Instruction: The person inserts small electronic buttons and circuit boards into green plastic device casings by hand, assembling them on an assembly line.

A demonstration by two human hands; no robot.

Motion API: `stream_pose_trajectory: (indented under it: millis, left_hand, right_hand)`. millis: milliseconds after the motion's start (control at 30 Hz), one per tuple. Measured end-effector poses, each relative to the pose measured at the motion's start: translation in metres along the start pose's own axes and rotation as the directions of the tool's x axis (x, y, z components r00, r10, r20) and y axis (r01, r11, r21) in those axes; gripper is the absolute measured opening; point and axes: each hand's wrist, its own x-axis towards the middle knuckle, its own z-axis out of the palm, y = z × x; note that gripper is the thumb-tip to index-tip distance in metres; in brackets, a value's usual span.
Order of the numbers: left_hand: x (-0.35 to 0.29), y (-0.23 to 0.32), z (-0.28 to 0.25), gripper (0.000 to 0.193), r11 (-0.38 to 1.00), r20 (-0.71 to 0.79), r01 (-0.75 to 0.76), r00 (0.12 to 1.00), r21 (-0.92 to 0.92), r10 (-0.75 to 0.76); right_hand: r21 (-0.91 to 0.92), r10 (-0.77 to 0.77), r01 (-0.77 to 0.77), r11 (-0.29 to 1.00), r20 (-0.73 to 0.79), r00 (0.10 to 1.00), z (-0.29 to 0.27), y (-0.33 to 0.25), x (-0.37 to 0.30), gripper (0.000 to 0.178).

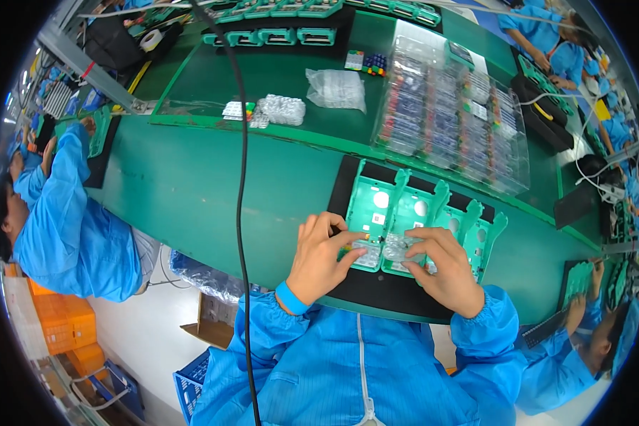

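Green plastic device housings (378, 208) lie side by side in front of me on a black mat (369, 292). My left hand (321, 254) reaches over the leftmost housing. Its thumb and index finger are bent around the edge of a pale keypad (366, 257) with coloured keys, low in that housing. Over the second housing, my right hand (444, 264) pinches a clear, bumpy keypad sheet (398, 246) between thumb and fingers. The fingers partly cover both pieces.
A clear plastic tray (444, 117) of keypads stands beyond the housings. Bubbly clear sheets (282, 110) and a plastic bag (336, 90) lie on the raised ledge. A black cable (243, 177) hangs down left of my hands. Co-workers in blue sit on both sides.
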Motion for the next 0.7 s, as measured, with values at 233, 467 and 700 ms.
stream_pose_trajectory:
  millis: [233,467,700]
  left_hand:
    - [0.012,0.003,-0.008,0.019,0.993,0.201,-0.079,0.978,0.090,0.060]
    - [0.016,0.021,-0.018,0.016,0.988,0.115,-0.085,0.991,0.126,0.070]
    - [0.006,0.016,-0.004,0.011,0.980,0.108,-0.023,0.994,0.200,0.001]
  right_hand:
    - [-0.007,0.060,-0.060,0.998,0.041,0.997,0.002,0.007,-0.034,0.032]
    - [-0.043,0.064,-0.064,0.997,-0.007,0.998,0.001,0.002,-0.032,0.032]
    - [-0.102,-0.032,0.036,0.994,0.040,0.999,0.015,-0.009,-0.045,0.029]
